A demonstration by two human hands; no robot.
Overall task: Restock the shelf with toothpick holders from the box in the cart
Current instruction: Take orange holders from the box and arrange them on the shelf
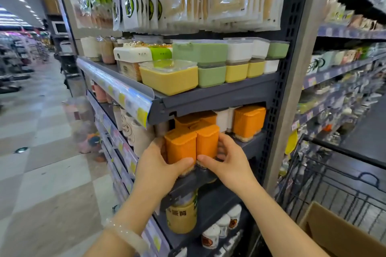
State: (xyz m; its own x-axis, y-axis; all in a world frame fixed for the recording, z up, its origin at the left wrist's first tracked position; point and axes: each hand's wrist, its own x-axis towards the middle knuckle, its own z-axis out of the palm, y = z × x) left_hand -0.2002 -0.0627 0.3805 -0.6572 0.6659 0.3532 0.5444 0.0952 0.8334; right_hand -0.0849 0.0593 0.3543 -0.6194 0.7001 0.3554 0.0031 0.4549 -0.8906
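Two hands set orange toothpick holders at the shelf edge.
The left hand (155, 166) grips the left holder (180, 146); the right hand (226, 161) grips its neighbour (207, 142) on the shelf (253, 145); the box (342, 233) sits in the cart (338, 175).

shop aisle: stocked shelves (215, 94), cart (334, 175)

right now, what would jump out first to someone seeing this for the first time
Two bright orange toothpick holders at the front edge of the middle shelf, with the left hand and right hand gripping them from either side. Above them sits a row of yellow, green and white lidded boxes, and a cardboard box shows at the lower right.
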